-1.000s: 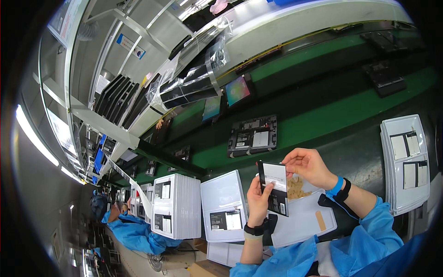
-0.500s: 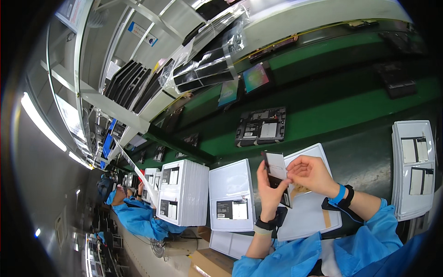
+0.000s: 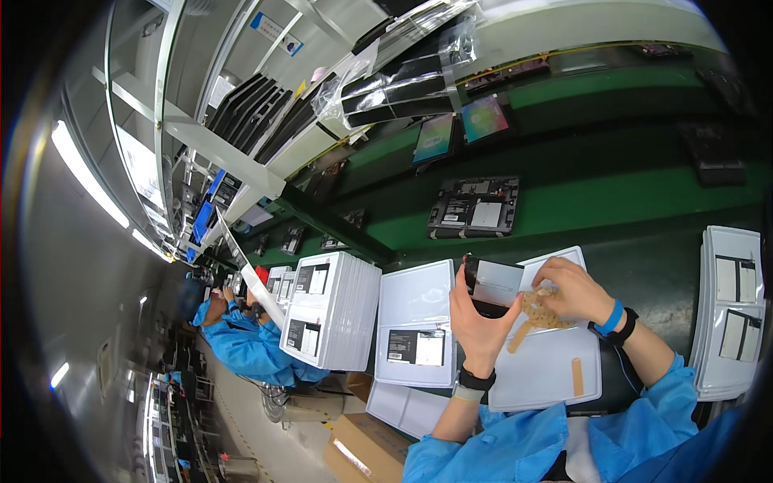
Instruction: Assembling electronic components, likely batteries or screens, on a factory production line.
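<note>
The right hand (image 3: 576, 291) hides part of the brown sheet (image 3: 541, 309). The far tray stack (image 3: 731, 322) is cut off.

Green bench (image 3: 612, 201) carries white trays (image 3: 415, 322), probably opened tablets (image 3: 473, 208).

Small black-and-silver panel (image 3: 493, 283) upright; tan flex piece (image 3: 538, 309) beside it.
</note>
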Demonstrator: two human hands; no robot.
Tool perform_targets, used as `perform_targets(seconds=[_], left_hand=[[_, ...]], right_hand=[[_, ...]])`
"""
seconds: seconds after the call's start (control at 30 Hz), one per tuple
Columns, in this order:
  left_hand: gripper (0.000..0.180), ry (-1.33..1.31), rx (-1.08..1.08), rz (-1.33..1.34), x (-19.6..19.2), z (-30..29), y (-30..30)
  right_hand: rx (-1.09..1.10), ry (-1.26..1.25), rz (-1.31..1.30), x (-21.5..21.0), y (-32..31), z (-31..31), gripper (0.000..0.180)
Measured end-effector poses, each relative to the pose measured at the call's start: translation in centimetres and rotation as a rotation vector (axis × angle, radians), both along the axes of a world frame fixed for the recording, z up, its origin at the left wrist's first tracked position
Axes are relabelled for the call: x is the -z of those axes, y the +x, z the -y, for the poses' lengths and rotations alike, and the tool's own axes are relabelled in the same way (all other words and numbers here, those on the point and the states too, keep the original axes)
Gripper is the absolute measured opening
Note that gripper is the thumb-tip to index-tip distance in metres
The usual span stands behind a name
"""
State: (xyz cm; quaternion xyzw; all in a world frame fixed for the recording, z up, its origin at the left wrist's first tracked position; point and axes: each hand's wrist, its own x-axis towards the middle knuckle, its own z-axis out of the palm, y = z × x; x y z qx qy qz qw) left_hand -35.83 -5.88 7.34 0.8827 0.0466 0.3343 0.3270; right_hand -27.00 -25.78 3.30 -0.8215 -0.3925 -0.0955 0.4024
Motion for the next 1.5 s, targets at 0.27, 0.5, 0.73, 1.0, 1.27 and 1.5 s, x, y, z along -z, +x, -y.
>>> perform_targets(seconds=[0.27, 0.5, 0.73, 1.0, 1.27, 1.5], left_hand=[[0.103, -0.126, 0.110, 0.051, -0.1, 0.4, 0.0], [0.073, -1.078, 0.468, -0.029, 1.8, -1.3, 0.0], [0.064, -1.247, 0.500, -0.021, 3.4, -2.8, 1.2], [0.086, -1.252, 0.690, 0.031, 3.7, -1.2, 1.5], [0.114, -1.615, 0.919, 0.069, 3.6, -5.2, -0.1], [0.111, -1.421, 0.923, -0.059, 2.2, -4.6, -1.5]], right_hand=[[-0.303, 0.417, -0.702, -2.2, -3.1, -1.8, 0.024], [-0.341, 0.468, -0.885, 0.0, -1.3, -1.6, 0.021], [0.035, -0.065, -0.053, 1.1, -0.7, 0.5, 0.021], [-0.236, 0.287, -0.458, -4.2, -7.8, -2.8, 0.022], [-0.263, 0.266, -0.624, -4.8, -4.4, -0.5, 0.011], [0.030, -0.099, -0.150, 3.0, 0.2, 0.8, 0.009]])
